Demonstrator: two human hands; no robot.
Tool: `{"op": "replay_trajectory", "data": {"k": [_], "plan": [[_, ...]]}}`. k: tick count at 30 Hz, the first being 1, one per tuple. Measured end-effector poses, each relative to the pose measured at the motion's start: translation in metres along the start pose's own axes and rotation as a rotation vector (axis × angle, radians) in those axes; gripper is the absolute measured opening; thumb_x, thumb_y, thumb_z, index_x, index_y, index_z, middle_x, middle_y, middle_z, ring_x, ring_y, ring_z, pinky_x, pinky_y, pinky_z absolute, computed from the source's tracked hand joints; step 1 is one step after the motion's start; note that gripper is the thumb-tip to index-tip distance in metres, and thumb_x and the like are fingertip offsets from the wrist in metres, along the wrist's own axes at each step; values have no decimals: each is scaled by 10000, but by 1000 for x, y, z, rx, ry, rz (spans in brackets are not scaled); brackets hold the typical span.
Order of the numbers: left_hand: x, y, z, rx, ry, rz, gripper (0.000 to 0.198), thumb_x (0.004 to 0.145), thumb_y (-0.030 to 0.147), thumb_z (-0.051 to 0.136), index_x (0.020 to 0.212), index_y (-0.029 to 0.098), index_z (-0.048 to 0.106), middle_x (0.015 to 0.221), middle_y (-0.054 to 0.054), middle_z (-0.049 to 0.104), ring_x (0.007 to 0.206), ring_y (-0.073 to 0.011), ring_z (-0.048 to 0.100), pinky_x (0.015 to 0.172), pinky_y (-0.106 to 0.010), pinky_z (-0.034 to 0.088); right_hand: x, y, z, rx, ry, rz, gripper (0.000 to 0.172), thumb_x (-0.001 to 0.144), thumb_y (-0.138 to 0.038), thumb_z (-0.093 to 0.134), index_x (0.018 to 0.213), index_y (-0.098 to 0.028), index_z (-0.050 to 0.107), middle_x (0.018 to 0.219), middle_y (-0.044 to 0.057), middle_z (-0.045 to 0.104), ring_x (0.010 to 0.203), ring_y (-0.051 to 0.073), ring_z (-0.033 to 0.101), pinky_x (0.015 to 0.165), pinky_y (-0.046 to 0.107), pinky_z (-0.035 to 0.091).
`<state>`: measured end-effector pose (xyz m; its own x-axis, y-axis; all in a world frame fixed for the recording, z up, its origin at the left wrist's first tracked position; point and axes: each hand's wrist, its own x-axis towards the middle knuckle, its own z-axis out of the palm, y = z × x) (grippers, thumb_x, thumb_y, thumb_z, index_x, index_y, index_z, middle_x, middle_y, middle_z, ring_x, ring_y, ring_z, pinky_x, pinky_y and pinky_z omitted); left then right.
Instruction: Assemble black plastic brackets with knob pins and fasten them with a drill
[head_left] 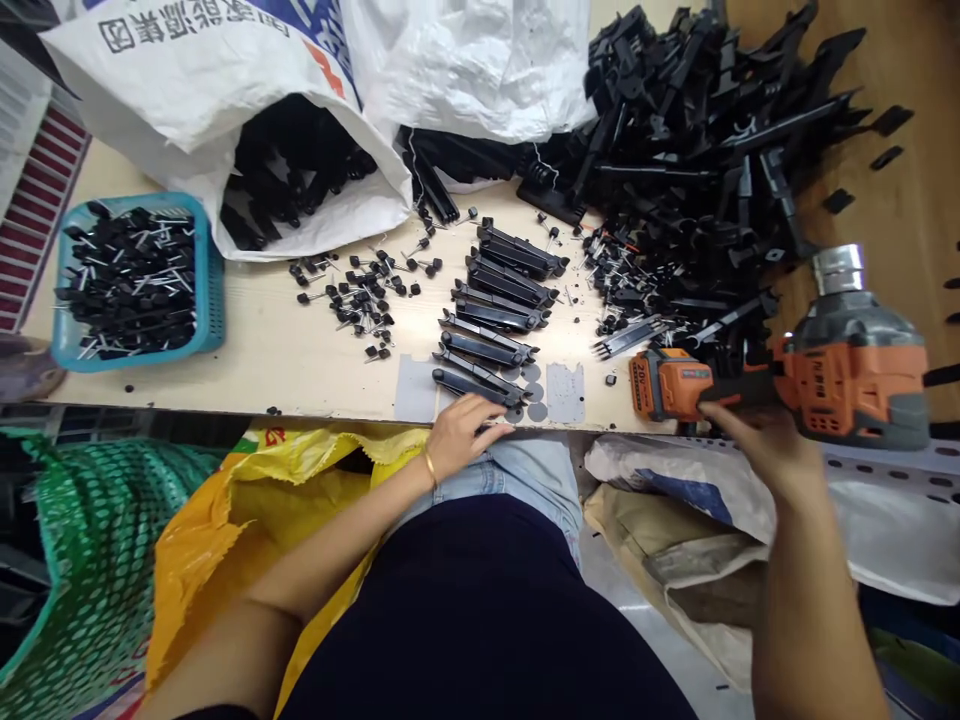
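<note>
My right hand is wrapped round the grip of an orange and black cordless impact wrench. The tool lies on its side at the right of the table, its metal socket pointing away from me. At the table's front edge rests my left hand, fingers apart, against the nearest of several long black plastic parts. These parts lie in a slanted row running away from me. Small black-headed pins with metal shanks are scattered left of the row.
A blue basket full of such pins stands at the left. White sacks holding black parts lie at the back. A large heap of black plastic pieces covers the back right. Yellow bag and green sack hang below the edge.
</note>
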<state>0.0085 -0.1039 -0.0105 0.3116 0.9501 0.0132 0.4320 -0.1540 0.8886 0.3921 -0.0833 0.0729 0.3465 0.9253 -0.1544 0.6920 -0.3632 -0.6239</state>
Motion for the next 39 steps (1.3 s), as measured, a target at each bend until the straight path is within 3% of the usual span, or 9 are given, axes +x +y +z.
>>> {"op": "replay_trajectory", "data": {"k": [2,3,6,10,14,19,26,33,39], "plan": [[-11,4,-7,-236,-22,-376,492,864,629,507,873,174,693,804,-82,697,737,-199,650,763,-352,528,-22,1,-10,-238,-62,85,322,494,-508,779,615,-346,527,691,119,662,752,442,656,747,639,468],[-13,3,-10,-397,-49,-574,532,858,659,487,877,165,682,783,-84,697,689,-191,656,722,-341,542,-30,-4,-9,-286,-221,107,271,535,-535,744,599,-353,554,677,113,679,683,428,661,710,631,486],[1,-8,-18,-866,-169,-992,694,853,742,366,917,114,655,826,-141,719,668,-202,693,664,-329,576,-31,-43,26,-149,-658,-103,249,751,-536,612,898,-345,677,1020,75,738,940,332,695,845,498,546],[30,-20,-24,-978,-297,-1178,841,861,770,231,817,51,664,808,-208,720,682,-229,717,660,-306,591,39,-125,116,-180,-392,-419,346,858,-417,524,1066,-176,659,1074,128,705,981,278,665,895,436,521],[31,-18,-19,-935,-218,-1155,695,921,638,308,806,55,667,788,-192,728,670,-220,718,664,-288,586,133,-185,190,-297,-178,-547,361,859,-169,485,1187,-74,601,1260,211,603,1188,308,554,1039,443,414],[36,-8,-12,-1084,-11,-981,528,917,509,352,864,92,672,851,-166,738,755,-220,723,801,-333,571,185,-200,219,-443,-440,-503,516,735,-346,731,1154,-69,609,1177,200,637,1109,328,576,999,446,425],[65,-12,-28,-1017,167,-935,475,907,573,384,954,170,630,821,-98,721,773,-240,703,790,-407,573,169,-197,208,130,-841,-244,486,568,-482,827,857,-162,604,784,4,638,701,135,566,646,253,471],[64,-47,-57,-102,475,-738,568,860,699,360,563,237,507,689,-132,652,1063,-357,615,973,-452,448,151,-203,228,162,-885,-23,498,562,-515,829,853,-163,630,723,21,662,611,129,566,550,241,434],[75,-52,-60,-179,726,-542,519,900,622,387,845,165,628,1013,-120,665,1117,-252,564,1028,-377,403,124,-193,241,131,-796,-53,522,682,-642,682,834,-143,682,773,48,683,670,145,595,586,251,457]]}}
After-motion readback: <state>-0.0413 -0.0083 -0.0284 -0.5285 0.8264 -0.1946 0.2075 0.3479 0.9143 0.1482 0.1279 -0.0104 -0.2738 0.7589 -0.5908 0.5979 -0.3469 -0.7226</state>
